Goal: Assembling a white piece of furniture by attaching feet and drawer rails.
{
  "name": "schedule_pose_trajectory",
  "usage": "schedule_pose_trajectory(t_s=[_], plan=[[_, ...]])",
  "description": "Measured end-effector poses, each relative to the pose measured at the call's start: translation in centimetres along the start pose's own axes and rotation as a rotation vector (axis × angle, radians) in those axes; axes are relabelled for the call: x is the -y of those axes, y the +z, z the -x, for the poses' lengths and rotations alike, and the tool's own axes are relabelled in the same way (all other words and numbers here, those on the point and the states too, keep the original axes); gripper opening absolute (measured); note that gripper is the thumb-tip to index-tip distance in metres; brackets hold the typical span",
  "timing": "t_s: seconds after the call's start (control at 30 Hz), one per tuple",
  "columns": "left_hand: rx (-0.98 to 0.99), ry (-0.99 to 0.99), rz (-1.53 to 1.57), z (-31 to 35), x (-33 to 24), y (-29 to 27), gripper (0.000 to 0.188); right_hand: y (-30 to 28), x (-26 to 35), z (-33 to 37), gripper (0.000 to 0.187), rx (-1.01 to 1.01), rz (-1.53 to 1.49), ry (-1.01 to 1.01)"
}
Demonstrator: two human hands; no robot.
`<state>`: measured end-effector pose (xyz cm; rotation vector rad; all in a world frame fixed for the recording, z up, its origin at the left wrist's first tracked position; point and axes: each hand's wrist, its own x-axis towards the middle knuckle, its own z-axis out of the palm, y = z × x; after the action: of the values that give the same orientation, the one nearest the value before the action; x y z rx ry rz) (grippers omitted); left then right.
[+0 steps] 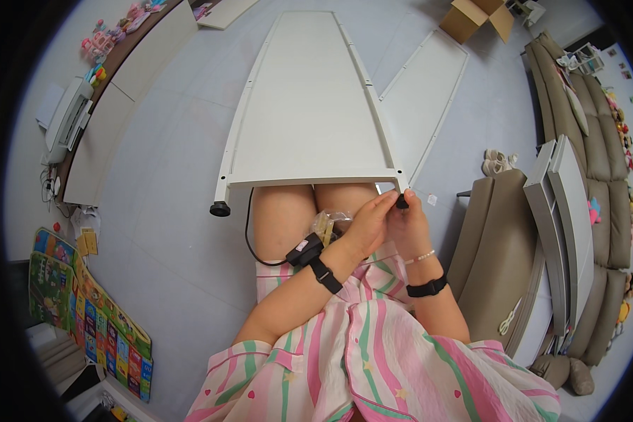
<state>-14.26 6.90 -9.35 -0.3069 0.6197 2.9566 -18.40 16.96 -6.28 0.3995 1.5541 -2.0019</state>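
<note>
A long white panel with raised rails [309, 105] extends away from my lap, its near end over my thighs. One black round foot [220, 209] is on its near left leg. Another black foot [401, 202] sits at the end of the near right leg. My right hand [410, 224] is closed around this foot with thumb and fingers. From the other side my left hand [373, 219] reaches the same foot, its fingers pinched together and partly hidden. A clear plastic bag [328, 224] with small contents lies in my lap, beside my left wrist.
A second white panel [429, 84] lies on the floor at the far right, near an open cardboard box [475, 20]. Grey boards [559, 232] lean by the brown sofa [598, 133]; scissors [510, 318] lie close by. At left stand a low cabinet [112, 112] and a colourful mat [91, 316].
</note>
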Motion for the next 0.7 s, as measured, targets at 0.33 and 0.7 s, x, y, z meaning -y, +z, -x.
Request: schedule_pose_trajectory(t_s=[0.33,0.7], plan=[[0.026,0.012,0.072,-0.1,-0.3,-0.2,0.043,1.8,4.3,3.0,0.059,-0.273,1.452,-0.639],[-0.003,0.022,0.063,-0.1,-0.3,0.3,0.047,2.3,4.9,2.8,0.055,-0.302,1.584,-0.688]])
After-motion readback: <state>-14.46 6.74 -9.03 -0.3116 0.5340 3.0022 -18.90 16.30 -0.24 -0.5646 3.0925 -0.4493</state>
